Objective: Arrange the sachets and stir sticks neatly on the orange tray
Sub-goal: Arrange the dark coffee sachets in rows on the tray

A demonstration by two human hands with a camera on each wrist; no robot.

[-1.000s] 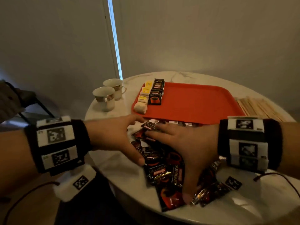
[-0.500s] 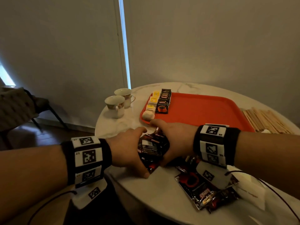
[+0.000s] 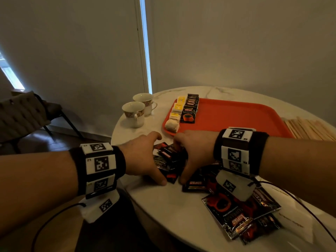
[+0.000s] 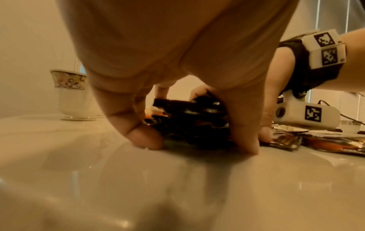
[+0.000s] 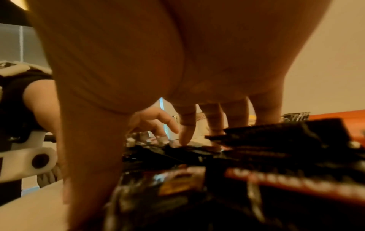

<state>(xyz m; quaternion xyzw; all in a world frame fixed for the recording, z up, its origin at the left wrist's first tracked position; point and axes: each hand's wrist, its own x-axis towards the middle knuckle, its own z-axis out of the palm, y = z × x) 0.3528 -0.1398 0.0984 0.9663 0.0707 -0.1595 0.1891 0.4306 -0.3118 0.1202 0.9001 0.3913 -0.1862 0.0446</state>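
Both hands have closed in, left hand (image 3: 141, 157) and right hand (image 3: 194, 151) cupping a coffee-sachet stack (image 3: 170, 159) before the orange tray (image 3: 236, 117), fingers curled round it; squaring done, lifting it onto the tray comes next.

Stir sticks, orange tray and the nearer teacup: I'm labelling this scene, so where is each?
stir sticks (image 3: 309, 129), head view, middle of the pile.
orange tray (image 3: 234, 119), head view, bare floor.
nearer teacup (image 3: 133, 115), head view, front wall.
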